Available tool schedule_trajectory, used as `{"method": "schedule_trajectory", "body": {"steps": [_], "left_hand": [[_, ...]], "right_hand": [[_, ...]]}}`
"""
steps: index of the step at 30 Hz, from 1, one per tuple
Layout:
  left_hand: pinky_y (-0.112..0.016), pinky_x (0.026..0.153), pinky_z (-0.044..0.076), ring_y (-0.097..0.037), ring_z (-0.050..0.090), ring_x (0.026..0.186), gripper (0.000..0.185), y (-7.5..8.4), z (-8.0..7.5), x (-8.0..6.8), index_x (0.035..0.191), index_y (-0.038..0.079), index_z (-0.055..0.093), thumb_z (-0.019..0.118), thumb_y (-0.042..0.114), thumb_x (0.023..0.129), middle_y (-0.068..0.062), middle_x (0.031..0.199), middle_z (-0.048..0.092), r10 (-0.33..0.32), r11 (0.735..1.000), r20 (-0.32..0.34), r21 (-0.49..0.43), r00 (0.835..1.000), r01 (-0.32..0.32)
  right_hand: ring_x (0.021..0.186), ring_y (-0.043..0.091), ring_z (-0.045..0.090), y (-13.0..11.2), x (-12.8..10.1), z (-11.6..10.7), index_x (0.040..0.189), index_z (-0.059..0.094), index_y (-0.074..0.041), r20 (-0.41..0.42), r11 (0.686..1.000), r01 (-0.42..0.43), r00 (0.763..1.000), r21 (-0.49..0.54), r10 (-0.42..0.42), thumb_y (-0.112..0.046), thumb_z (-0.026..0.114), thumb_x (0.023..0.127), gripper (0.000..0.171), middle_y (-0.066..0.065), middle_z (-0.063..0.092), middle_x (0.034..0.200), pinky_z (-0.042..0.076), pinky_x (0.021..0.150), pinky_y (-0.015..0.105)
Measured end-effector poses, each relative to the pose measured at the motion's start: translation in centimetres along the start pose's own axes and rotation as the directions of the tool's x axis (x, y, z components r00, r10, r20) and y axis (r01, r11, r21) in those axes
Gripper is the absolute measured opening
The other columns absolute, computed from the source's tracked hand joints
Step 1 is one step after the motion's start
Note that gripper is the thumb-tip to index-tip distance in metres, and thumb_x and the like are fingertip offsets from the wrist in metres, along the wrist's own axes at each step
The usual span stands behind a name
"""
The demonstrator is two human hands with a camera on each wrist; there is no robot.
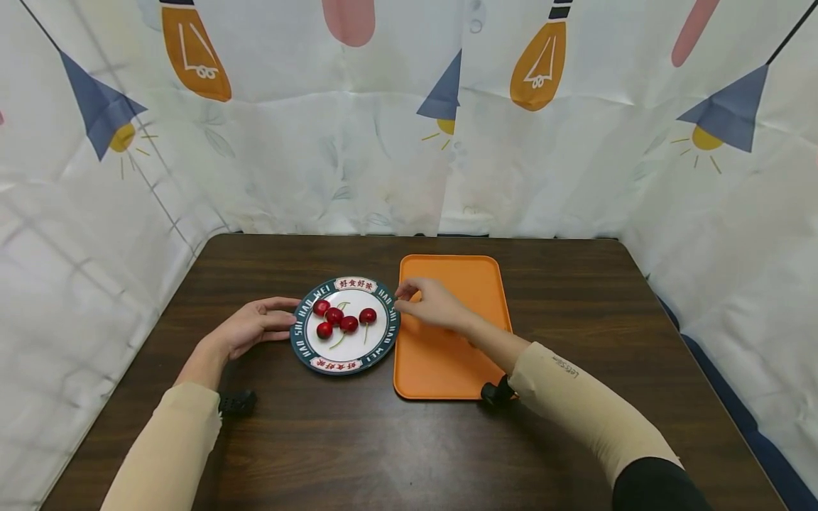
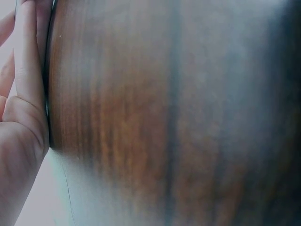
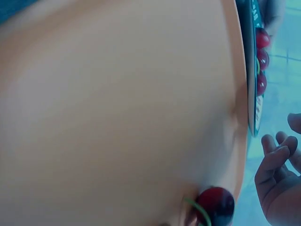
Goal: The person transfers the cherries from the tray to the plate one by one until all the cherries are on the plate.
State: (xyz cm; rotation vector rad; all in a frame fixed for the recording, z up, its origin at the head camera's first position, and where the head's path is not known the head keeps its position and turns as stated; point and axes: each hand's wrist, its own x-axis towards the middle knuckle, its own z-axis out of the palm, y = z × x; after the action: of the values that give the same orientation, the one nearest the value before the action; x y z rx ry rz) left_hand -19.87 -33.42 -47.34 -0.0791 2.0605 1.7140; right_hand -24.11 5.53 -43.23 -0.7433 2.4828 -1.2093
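Several dark red cherries (image 1: pixel 348 324), some with green stems, lie on a round white plate (image 1: pixel 345 369) with a blue-green lettered rim. My left hand (image 1: pixel 258 325) is at the plate's left edge, its fairly straight fingertips at the rim; whether they press on it is unclear. Over the left side of an orange tray (image 1: pixel 447 376), my right hand (image 1: pixel 429 301) is near the plate's right rim. Its fingers are loosely bent, with nothing seen between them. In the right wrist view, another cherry (image 3: pixel 215 205) with a stem lies on the tray, mostly hidden by my forearm from above.
The plate and tray stand side by side on a dark wooden table (image 1: pixel 307 440), the plate's right rim close to the tray's left edge. A white patterned curtain (image 1: pixel 358 163) surrounds the table's back and sides. Each wrist wears a black device (image 1: pixel 238 403).
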Motion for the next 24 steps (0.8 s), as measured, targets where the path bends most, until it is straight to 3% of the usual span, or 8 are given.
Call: {"method": "schedule_trajectory", "body": {"steps": [7, 16, 24], "left_hand": [[-0.037, 0.095, 0.056, -0.018, 0.067, 0.111, 0.066, -0.1, -0.1, 0.1, 0.156, 0.001, 0.038, 0.068, 0.022, 0.102, -0.021, 0.145, 0.051, 0.005, 1.0, 0.011, 0.003, 1.0, -0.005], [-0.036, 0.096, 0.055, -0.018, 0.067, 0.112, 0.065, 0.3, 0.1, 0.0, 0.157, 0.002, 0.037, 0.066, 0.023, 0.103, -0.023, 0.149, 0.047, -0.013, 1.0, 0.008, 0.007, 1.0, 0.013], [-0.036, 0.095, 0.056, -0.018, 0.068, 0.111, 0.064, 0.3, 0.1, 0.0, 0.156, 0.002, 0.039, 0.067, 0.023, 0.102, -0.022, 0.147, 0.05, -0.017, 1.0, -0.002, 0.004, 1.0, 0.017]], "right_hand": [[0.095, 0.019, 0.059, 0.9, -1.1, -0.9, 0.113, 0.069, -0.002, 0.0, 0.998, 0.045, 0.999, -0.034, -0.045, -0.016, 0.068, 0.1, 0.02, 0.002, 0.066, 0.1, 0.052, 0.084, 0.032], [0.096, 0.021, 0.058, 2.2, -2.6, -2.4, 0.118, 0.069, -0.001, 0.001, 1.0, 0.013, 1.0, -0.006, -0.013, -0.019, 0.068, 0.101, 0.025, 0.003, 0.066, 0.104, 0.053, 0.084, 0.034], [0.099, 0.022, 0.06, 2.9, -3.5, -3.8, 0.119, 0.069, -0.003, -0.018, 0.999, -0.038, 0.999, 0.012, 0.038, -0.02, 0.068, 0.101, 0.025, 0.002, 0.067, 0.106, 0.055, 0.095, 0.039]]}}
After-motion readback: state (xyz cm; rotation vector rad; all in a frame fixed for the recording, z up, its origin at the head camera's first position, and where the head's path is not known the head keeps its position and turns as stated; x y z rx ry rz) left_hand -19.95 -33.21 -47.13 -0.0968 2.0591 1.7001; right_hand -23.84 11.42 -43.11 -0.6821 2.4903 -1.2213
